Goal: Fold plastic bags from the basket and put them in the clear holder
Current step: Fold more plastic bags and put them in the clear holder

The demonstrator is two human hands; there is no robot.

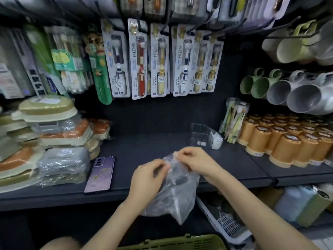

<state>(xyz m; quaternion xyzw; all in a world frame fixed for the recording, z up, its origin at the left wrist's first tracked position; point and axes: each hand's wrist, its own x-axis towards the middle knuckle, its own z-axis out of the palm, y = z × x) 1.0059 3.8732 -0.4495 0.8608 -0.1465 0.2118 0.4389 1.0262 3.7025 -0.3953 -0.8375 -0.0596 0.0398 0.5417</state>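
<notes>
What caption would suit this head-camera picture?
Left hand and right hand pinch a plastic bag over the dark shelf, clear holder behind.

The dark shelf [144, 145] carries a purple phone [100, 175] at eight o'clock, a clear holder [200, 136] at one, and orange tubs [284, 141] at three.

Dim, cool light comes from overhead, and the dark shelf [144, 139] swallows most of it; the space beneath it lies in deep shadow. Small glints sit on the wrapped packs [63, 163] at left, the clear holder [199, 134] and the plastic bag [177, 188]. The middle looks fairly sharp, though soft. Toward the edges everything bends and smears: the toothbrush cards [158, 60] fan outward, and the top row [155, 6] and left-hand packets [27, 60] blur.
</notes>
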